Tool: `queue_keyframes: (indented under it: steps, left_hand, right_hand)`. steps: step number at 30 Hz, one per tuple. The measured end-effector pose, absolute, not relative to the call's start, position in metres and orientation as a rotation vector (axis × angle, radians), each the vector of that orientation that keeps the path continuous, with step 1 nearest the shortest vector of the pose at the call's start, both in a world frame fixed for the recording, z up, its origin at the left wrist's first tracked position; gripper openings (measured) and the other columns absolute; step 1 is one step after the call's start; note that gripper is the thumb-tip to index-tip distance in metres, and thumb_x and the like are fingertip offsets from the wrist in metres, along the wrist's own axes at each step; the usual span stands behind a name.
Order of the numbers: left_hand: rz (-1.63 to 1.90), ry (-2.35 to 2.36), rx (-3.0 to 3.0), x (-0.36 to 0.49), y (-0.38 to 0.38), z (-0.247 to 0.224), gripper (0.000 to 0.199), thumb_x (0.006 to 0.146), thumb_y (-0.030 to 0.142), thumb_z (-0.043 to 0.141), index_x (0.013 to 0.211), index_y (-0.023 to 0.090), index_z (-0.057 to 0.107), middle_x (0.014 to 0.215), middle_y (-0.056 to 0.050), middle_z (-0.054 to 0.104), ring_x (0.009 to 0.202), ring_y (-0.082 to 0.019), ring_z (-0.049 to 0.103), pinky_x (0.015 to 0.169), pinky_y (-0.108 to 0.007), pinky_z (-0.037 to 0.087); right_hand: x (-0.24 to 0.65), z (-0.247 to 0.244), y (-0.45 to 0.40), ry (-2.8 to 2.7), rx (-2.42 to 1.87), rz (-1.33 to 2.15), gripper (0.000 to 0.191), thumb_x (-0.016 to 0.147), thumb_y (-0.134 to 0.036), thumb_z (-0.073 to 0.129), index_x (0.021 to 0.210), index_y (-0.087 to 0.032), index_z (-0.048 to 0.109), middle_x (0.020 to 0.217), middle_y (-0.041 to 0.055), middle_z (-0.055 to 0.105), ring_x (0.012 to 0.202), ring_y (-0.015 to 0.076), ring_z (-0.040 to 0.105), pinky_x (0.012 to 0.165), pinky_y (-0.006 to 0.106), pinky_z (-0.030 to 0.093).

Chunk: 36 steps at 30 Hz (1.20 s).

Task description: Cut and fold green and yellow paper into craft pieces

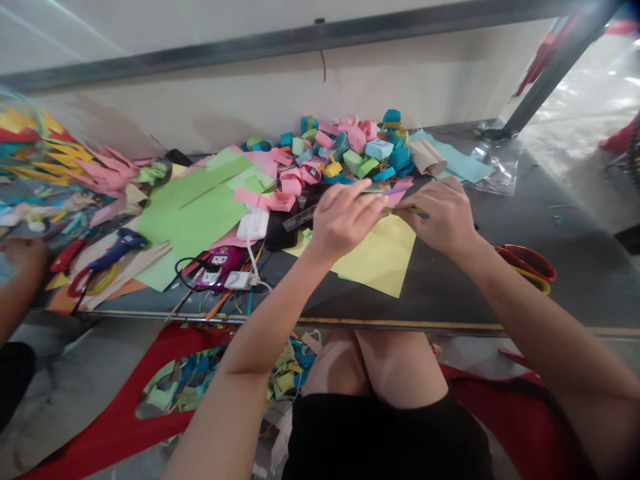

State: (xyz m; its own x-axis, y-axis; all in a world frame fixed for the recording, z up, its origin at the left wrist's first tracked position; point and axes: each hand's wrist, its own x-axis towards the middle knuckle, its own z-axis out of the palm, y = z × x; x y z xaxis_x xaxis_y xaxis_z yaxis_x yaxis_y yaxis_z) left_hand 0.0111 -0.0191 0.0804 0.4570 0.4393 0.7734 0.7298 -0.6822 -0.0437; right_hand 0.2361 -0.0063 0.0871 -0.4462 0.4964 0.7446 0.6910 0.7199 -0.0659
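Both hands are raised over a yellow paper sheet [385, 257] on the dark table. A thin yellow-green paper strip [411, 210] runs between them. My right hand [443, 210] pinches its right end between thumb and fingers. My left hand [345, 217] is at the strip's other end, with some fingers stretched out and its thumb hidden; whether it grips the strip I cannot make out. Behind the hands lies a heap of folded paper pieces [357, 140] in pink, blue, green and yellow. A black phone [281, 230] lies left of my left hand.
Scissors with red and yellow handles [530, 263] lie right of my right forearm. Green sheets [200, 200], a purple power strip [220, 267], a white charger [253, 225] and a blue glue gun [120, 247] are at left. Another person's hand [25, 260] rests at the far left.
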Motion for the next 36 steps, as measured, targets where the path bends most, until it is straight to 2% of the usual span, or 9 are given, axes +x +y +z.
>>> queue_keyframes:
  steps: [2, 4, 6, 8, 12, 18, 23, 27, 36]
  left_hand:
    - [-1.234, -1.127, -2.290, 0.000, -0.016, 0.079, 0.038, 0.096, 0.048, 0.065, 0.125, 0.022, 0.068, 0.114, -0.012, 0.078, 0.118, -0.028, 0.069, 0.098, -0.045, 0.054]
    - [-1.380, -1.244, -2.324, -0.010, -0.014, 0.078, 0.040, 0.098, 0.051, 0.061, 0.124, 0.021, 0.068, 0.108, -0.011, 0.079, 0.105, -0.025, 0.073, 0.090, -0.039, 0.057]
    - [-1.465, -1.306, -2.405, -0.015, -0.013, 0.078, 0.035, 0.101, 0.049, 0.055, 0.114, 0.021, 0.073, 0.096, -0.008, 0.080, 0.089, -0.020, 0.074, 0.078, -0.033, 0.059]
    - [-1.487, -1.307, -2.449, -0.013, -0.014, 0.080, 0.033, 0.102, 0.046, 0.055, 0.103, 0.021, 0.077, 0.089, -0.007, 0.080, 0.081, -0.018, 0.074, 0.071, -0.031, 0.058]
    - [-1.458, -1.231, -2.476, 0.000, -0.020, 0.085, 0.029, 0.101, 0.040, 0.058, 0.103, 0.022, 0.080, 0.093, -0.008, 0.082, 0.084, -0.019, 0.076, 0.073, -0.030, 0.058]
    - [-1.529, -1.025, -2.448, 0.012, -0.018, 0.081, 0.027, 0.101, 0.039, 0.060, 0.099, 0.023, 0.081, 0.078, -0.005, 0.080, 0.073, -0.016, 0.075, 0.069, -0.029, 0.055]
    - [-1.486, -0.980, -2.453, 0.010, -0.018, 0.082, 0.023, 0.100, 0.033, 0.060, 0.093, 0.023, 0.080, 0.083, -0.003, 0.081, 0.079, -0.015, 0.076, 0.078, -0.028, 0.057]
    - [-1.457, -0.894, -2.462, 0.009, -0.025, 0.086, 0.021, 0.100, 0.028, 0.058, 0.096, 0.022, 0.078, 0.093, -0.005, 0.082, 0.090, -0.016, 0.078, 0.083, -0.030, 0.059]
    - [-1.426, -0.858, -2.404, 0.014, -0.028, 0.085, 0.029, 0.103, 0.026, 0.051, 0.092, 0.020, 0.077, 0.085, -0.004, 0.081, 0.080, -0.015, 0.077, 0.073, -0.026, 0.058]
  right_hand:
    - [0.241, 0.082, -0.003, -2.083, -0.937, -0.192, 0.017, 0.095, -0.037, 0.063, 0.085, -0.029, 0.074, 0.077, 0.0004, 0.073, 0.080, 0.0233, 0.072, 0.085, 0.045, 0.053]
    - [0.248, 0.081, 0.000, -2.059, -0.945, -0.101, 0.015, 0.093, -0.039, 0.065, 0.086, -0.030, 0.074, 0.075, 0.0001, 0.073, 0.075, 0.0226, 0.071, 0.080, 0.044, 0.055]
    - [0.251, 0.085, 0.000, -2.062, -0.944, -0.055, 0.012, 0.091, -0.038, 0.066, 0.087, -0.029, 0.073, 0.077, 0.0010, 0.073, 0.075, 0.0228, 0.070, 0.077, 0.043, 0.055]
    - [0.249, 0.093, -0.004, -2.080, -0.942, -0.053, 0.008, 0.089, -0.035, 0.066, 0.093, -0.029, 0.070, 0.083, 0.0022, 0.074, 0.080, 0.0244, 0.070, 0.078, 0.045, 0.055]
    - [0.229, 0.116, -0.020, -2.065, -0.924, -0.055, 0.020, 0.082, -0.024, 0.063, 0.100, -0.028, 0.055, 0.097, 0.0043, 0.074, 0.091, 0.0262, 0.068, 0.084, 0.048, 0.052]
    - [0.199, 0.127, -0.023, -2.047, -0.593, -0.229, 0.030, 0.070, -0.015, 0.054, 0.083, -0.027, 0.029, 0.077, -0.0032, 0.063, 0.072, 0.0195, 0.060, 0.080, 0.046, 0.048]
    - [0.195, 0.123, -0.018, -2.067, -0.566, -0.222, 0.035, 0.070, -0.011, 0.053, 0.083, -0.027, 0.026, 0.077, -0.0044, 0.063, 0.072, 0.0176, 0.059, 0.083, 0.045, 0.047]
    - [0.195, 0.123, -0.022, -2.044, -0.567, -0.266, 0.036, 0.068, -0.009, 0.051, 0.082, -0.027, 0.024, 0.075, -0.0064, 0.063, 0.068, 0.0174, 0.058, 0.079, 0.043, 0.048]
    - [0.196, 0.130, -0.030, -2.091, -0.645, -0.215, 0.038, 0.066, -0.012, 0.054, 0.082, -0.027, 0.023, 0.078, -0.0038, 0.061, 0.072, 0.0198, 0.059, 0.088, 0.048, 0.046]
